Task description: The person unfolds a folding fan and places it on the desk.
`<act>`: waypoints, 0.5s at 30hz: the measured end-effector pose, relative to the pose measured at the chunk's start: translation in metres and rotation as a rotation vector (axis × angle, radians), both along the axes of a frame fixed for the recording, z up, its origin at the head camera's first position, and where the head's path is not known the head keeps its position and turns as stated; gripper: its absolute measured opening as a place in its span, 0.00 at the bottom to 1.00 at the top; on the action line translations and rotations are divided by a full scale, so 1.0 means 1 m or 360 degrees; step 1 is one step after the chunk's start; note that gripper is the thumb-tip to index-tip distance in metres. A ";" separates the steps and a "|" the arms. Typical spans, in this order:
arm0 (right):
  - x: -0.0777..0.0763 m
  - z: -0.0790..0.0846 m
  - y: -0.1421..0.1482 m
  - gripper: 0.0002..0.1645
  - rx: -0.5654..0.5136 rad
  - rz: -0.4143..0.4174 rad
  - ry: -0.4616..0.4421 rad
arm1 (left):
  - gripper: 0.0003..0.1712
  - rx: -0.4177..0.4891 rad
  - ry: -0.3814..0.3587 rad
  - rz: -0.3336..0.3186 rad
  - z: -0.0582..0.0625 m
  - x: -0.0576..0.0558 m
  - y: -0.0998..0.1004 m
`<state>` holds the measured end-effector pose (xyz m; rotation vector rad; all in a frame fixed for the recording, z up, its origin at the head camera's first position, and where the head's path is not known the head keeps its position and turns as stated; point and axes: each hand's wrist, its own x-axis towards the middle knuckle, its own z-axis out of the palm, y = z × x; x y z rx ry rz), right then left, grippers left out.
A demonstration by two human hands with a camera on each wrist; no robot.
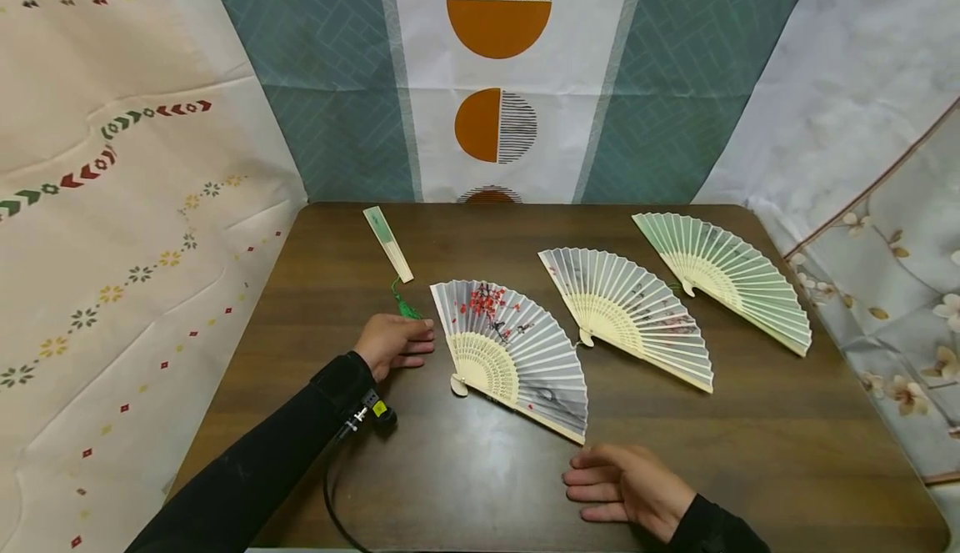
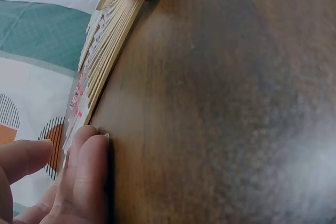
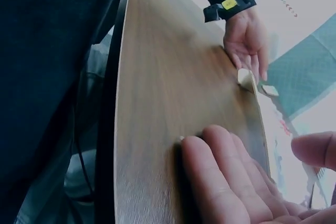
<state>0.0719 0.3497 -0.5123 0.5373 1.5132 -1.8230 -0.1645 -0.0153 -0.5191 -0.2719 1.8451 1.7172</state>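
Note:
A white-grey folding fan with red blossoms [image 1: 517, 361] lies spread on the table, its pivot toward the left. My left hand [image 1: 393, 344] rests beside its left edge, fingers loosely straight and thumb apart, gripping nothing. Close to the fan's lower right corner is my right hand [image 1: 630, 486], palm turned inward with fingers extended; it holds nothing. In the left wrist view the fan's ribs [image 2: 113, 51] rise just beyond my fingertips. Whether either hand touches the fan cannot be told. Above my left hand lies a folded green fan [image 1: 390, 244] with a green tassel [image 1: 407, 310].
Two more spread fans lie to the right: a greyish one [image 1: 630, 311] and a light green one [image 1: 723, 273] farther back. Brown wooden table [image 1: 480, 486] carries them all. Patterned cloths hang behind and at both sides. A black cable [image 1: 333, 499] trails from my left wrist.

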 end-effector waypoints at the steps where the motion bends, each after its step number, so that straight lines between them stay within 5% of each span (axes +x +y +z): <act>1: 0.000 0.002 0.003 0.27 0.0013 0.0023 0.0004 | 0.25 0.0000 0.0007 0.0004 0.001 0.001 0.000; 9: -0.010 0.016 0.023 0.30 -0.0020 0.0081 0.0174 | 0.25 -0.0046 0.0057 -0.0002 -0.001 0.008 -0.003; 12: -0.028 0.027 0.027 0.31 0.0013 0.0052 0.0319 | 0.23 -0.0064 0.0173 0.0017 0.001 0.004 -0.005; 15: -0.056 0.045 0.024 0.32 0.0121 -0.0042 0.0493 | 0.20 -0.0087 0.0332 0.0110 0.020 -0.011 -0.007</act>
